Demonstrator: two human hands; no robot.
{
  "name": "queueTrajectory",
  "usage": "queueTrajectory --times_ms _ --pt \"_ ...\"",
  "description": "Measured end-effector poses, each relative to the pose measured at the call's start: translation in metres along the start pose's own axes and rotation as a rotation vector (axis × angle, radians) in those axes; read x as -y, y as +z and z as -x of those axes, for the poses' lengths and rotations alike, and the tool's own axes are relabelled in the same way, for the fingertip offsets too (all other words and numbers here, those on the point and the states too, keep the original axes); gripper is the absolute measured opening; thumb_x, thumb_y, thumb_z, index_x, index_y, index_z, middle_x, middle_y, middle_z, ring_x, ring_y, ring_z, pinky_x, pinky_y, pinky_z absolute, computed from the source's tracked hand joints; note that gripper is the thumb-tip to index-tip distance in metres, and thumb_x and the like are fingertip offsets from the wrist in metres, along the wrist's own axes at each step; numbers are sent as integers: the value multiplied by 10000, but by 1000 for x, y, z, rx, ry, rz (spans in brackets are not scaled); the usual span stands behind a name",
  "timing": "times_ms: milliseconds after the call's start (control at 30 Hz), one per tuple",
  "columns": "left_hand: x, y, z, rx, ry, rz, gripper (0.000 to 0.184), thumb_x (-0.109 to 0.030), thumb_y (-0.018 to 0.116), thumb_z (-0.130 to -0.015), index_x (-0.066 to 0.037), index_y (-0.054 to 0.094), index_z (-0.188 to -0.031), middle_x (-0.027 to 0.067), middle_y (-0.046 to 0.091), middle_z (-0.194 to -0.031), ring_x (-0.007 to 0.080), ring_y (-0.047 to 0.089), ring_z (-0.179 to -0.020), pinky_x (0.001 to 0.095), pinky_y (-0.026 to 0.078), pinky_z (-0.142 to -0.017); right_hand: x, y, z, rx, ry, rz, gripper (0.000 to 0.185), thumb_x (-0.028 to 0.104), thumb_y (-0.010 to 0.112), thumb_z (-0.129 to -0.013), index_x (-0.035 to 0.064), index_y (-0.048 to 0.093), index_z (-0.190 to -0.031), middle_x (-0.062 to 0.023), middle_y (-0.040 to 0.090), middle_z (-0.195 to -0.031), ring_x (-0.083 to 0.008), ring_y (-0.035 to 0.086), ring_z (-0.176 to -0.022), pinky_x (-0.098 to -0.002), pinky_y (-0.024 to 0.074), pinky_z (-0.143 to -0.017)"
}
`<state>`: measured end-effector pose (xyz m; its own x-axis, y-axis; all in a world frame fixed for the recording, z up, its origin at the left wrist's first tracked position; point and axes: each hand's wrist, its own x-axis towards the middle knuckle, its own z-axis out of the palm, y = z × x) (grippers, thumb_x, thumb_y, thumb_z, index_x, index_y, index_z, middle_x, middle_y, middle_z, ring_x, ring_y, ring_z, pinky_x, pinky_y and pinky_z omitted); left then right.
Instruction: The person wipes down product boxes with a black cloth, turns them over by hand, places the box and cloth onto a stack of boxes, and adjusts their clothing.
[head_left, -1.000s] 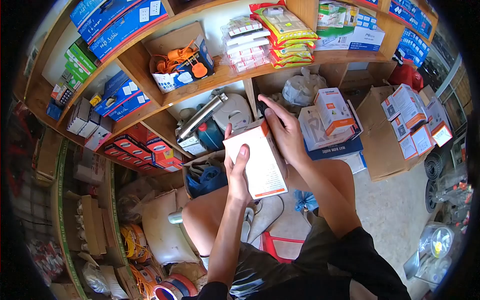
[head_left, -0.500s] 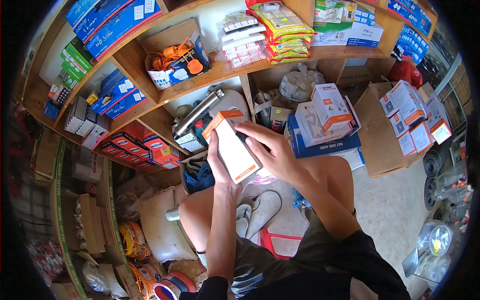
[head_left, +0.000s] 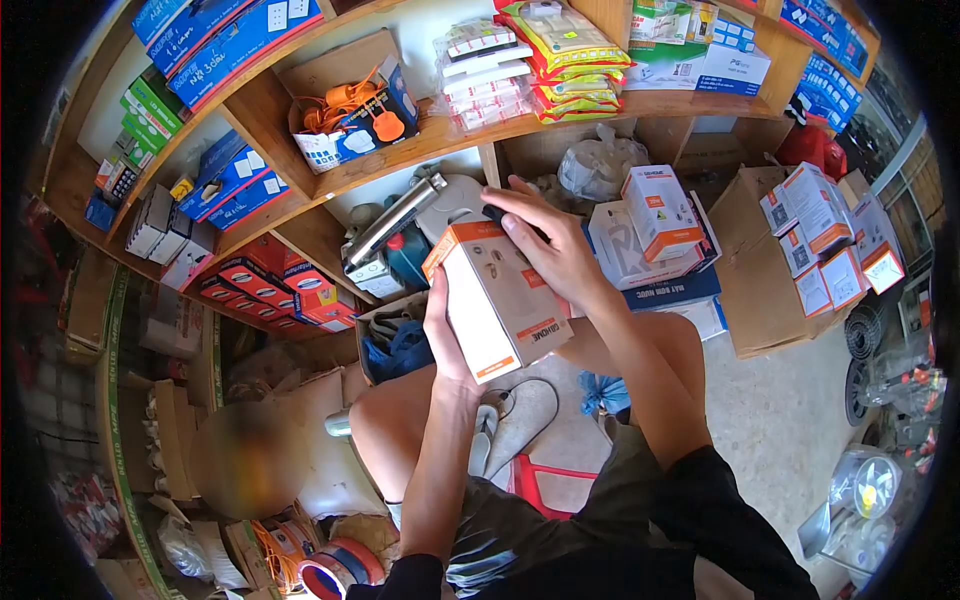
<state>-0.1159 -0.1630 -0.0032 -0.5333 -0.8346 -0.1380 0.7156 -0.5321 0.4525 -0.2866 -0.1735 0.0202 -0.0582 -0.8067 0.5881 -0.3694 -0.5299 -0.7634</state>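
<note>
A white and orange GBHOME box (head_left: pixel 500 300) is held tilted above my lap. My left hand (head_left: pixel 450 335) grips its lower left side, with the thumb along the white face. At the upper right edge of the box is my right hand (head_left: pixel 550 240), its fingers bent around a small black object (head_left: pixel 495 213). Most of that object is hidden, so its kind is unclear. The palm side of this hand is close to the printed face; whether it presses on the box is hard to see.
On the right, a cardboard carton (head_left: pixel 745 270) bears several similar white and orange boxes (head_left: pixel 820 205). Another such box (head_left: pixel 662 212) lies on a pump carton (head_left: pixel 675 290). Wooden shelves (head_left: pixel 400 160) curve across the front, with a metal tube (head_left: pixel 395 225) below. A red plastic stool (head_left: pixel 540 485) shows between my legs.
The box has turned so its printed side shows beside the white face. My right hand has moved up and right, off the white face, to the upper edge.
</note>
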Motion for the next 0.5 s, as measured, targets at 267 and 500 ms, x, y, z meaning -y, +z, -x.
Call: queueTrajectory --times_ms 267,500 --pt "-3 -16 -9 -14 20 -36 757 -682 440 -976 -112 465 -1473 156 596 -1349 348 613 -1198 531 508 -1027 10 6 26 129 101 -108 302 86 627 -990 23 683 -1280 -144 694 -1294 -228 638 -1237 -347 482 -1049" --pt "-15 -20 -15 77 67 54 635 -568 452 -1019 -67 540 -1398 140 655 -1278 301 673 -1084 452 552 -964 21 8 46 150 -69 -37 309 76 687 -941 46 713 -1248 -137 712 -1263 -230 665 -1206 -354 506 -1019"
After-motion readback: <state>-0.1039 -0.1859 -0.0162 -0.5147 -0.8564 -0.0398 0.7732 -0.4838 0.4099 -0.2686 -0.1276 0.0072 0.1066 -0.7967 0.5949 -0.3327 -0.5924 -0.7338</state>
